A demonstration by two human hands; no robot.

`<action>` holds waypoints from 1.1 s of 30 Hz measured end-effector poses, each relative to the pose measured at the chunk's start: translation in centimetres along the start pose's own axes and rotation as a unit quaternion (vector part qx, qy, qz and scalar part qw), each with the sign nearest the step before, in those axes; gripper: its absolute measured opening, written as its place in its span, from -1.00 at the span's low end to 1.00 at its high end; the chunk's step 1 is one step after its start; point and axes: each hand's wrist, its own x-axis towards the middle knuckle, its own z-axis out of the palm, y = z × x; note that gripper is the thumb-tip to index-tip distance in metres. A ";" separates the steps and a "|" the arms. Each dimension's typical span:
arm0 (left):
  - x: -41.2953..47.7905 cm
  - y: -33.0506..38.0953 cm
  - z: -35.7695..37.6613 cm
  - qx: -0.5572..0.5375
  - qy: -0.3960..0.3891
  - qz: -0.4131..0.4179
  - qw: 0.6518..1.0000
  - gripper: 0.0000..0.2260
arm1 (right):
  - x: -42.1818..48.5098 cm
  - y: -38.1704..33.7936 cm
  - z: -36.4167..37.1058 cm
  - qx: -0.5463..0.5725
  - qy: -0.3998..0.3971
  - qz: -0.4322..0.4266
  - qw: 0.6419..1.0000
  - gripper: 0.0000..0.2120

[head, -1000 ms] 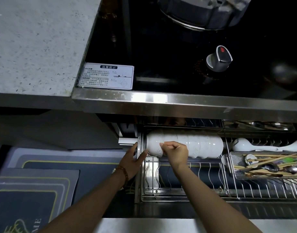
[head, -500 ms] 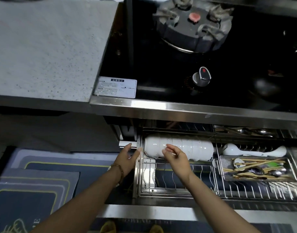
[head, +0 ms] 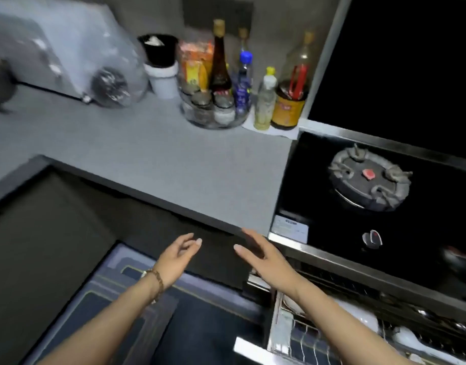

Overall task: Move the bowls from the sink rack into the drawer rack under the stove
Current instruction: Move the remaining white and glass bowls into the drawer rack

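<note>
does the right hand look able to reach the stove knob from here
Probably yes: the right hand is open and empty, and the knob sits uncovered near the front of the stove, nothing standing between them.

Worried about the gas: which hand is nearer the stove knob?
Right. The right hand is left of the stove knob; the left hand is farther left, beyond it.

The counter (head: pixel 174 159) fills the middle, with bottles (head: pixel 220 61) standing at its back, at 12 o'clock. To its right, at 3 o'clock, is the stove (head: pixel 424 233); the burner (head: pixel 369 177) sits on it, with the knob (head: pixel 372 237) in front. The drawer rack (head: pixel 292 335) juts out below the stove at 5 o'clock. The mat (head: pixel 205 325) lies at 6 o'clock, left of the rack.
</note>
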 end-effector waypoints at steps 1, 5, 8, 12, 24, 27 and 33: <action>-0.4 0.8 -3.0 0.003 0.012 0.017 1.000 -0.60 | 1.0 -2.6 1.0 -0.014 -0.004 -0.023 1.000 -0.48; -2.1 3.5 -15.2 0.011 0.075 0.066 0.995 -0.53 | 4.8 -12.7 5.6 -0.076 -0.038 -0.095 0.992 -0.39; -3.4 4.6 -23.7 0.016 0.127 0.085 0.988 -0.50 | 7.3 -19.6 9.4 -0.115 -0.053 -0.147 0.981 -0.35; -5.3 4.8 -32.8 -0.001 0.209 0.092 0.973 -0.49 | 10.4 -27.5 14.9 -0.140 -0.086 -0.196 0.967 -0.33; -5.6 0.8 -51.9 -0.040 0.357 0.019 0.933 -0.53 | 23.0 -40.7 32.1 -0.150 -0.223 -0.275 0.923 -0.31; -4.5 -0.4 -56.0 -0.066 0.389 -0.005 0.919 -0.51 | 26.9 -43.0 36.6 -0.149 -0.268 -0.275 0.911 -0.30; -2.1 -2.6 -61.5 -0.131 0.438 -0.038 0.889 -0.54 | 33.1 -46.2 44.9 -0.139 -0.349 -0.246 0.893 -0.30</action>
